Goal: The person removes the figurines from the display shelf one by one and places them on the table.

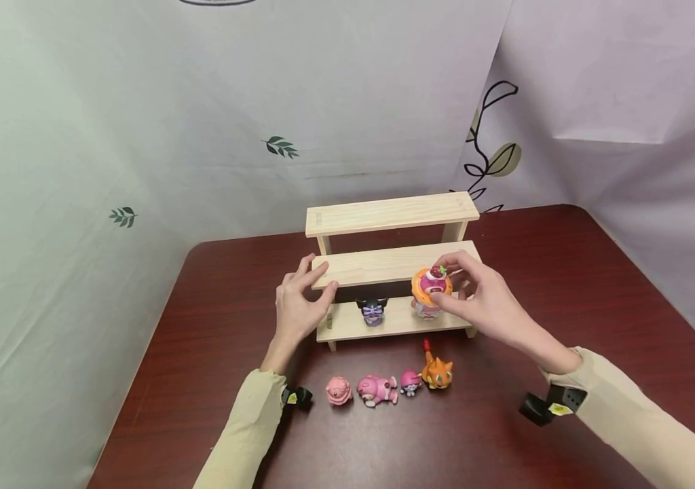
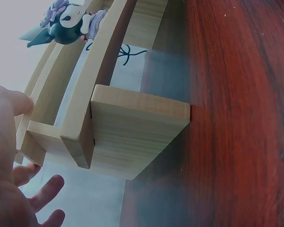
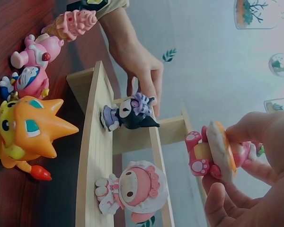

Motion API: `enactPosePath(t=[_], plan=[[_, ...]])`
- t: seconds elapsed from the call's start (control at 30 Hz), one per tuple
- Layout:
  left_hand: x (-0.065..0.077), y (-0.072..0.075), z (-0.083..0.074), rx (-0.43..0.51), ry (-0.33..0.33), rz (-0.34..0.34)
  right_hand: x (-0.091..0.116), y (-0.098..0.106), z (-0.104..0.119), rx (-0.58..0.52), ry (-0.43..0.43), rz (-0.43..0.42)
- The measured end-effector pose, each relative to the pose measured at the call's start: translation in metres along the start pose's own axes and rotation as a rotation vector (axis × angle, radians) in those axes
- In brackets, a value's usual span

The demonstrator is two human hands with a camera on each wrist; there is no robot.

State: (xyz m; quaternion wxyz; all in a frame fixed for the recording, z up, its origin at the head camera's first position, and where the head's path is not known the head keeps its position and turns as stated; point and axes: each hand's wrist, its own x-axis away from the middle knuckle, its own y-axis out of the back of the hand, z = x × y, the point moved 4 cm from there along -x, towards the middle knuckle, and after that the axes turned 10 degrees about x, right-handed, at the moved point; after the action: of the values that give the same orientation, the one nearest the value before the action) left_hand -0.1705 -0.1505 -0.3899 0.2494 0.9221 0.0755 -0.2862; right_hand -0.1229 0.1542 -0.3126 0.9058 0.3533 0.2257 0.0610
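My right hand (image 1: 488,299) pinches a pink toy figurine (image 1: 432,282) with an orange ring around it and a strawberry on top. It is held in front of the middle tier of a wooden stepped shelf (image 1: 384,265), and its pink feet show in the right wrist view. My left hand (image 1: 298,302) grips the left end of that tier, thumb at the front edge. On the lowest tier sits a black-and-purple figurine (image 1: 372,312). Beside it is a pink figurine with a white hood (image 3: 137,187), partly hidden in the head view behind the held one.
In front of the shelf, a row of figurines lies on the dark red table (image 1: 231,285): a pink swirled one (image 1: 339,391), a pink one on its back (image 1: 377,390), a small pink-and-blue one (image 1: 410,382) and an orange one with a red-tipped tail (image 1: 437,373). Pale cloth (image 1: 353,102) hangs behind.
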Motion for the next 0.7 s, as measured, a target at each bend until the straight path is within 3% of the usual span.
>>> enactPosePath(t=[0.33, 0.7], plan=[[0.001, 0.000, 0.001, 0.001, -0.010, -0.007, 0.014, 0.006, 0.000, -0.043, -0.008, -0.011], [-0.001, -0.001, 0.001, 0.004, -0.031, -0.015, 0.028, 0.012, -0.007, 0.012, -0.002, -0.045]])
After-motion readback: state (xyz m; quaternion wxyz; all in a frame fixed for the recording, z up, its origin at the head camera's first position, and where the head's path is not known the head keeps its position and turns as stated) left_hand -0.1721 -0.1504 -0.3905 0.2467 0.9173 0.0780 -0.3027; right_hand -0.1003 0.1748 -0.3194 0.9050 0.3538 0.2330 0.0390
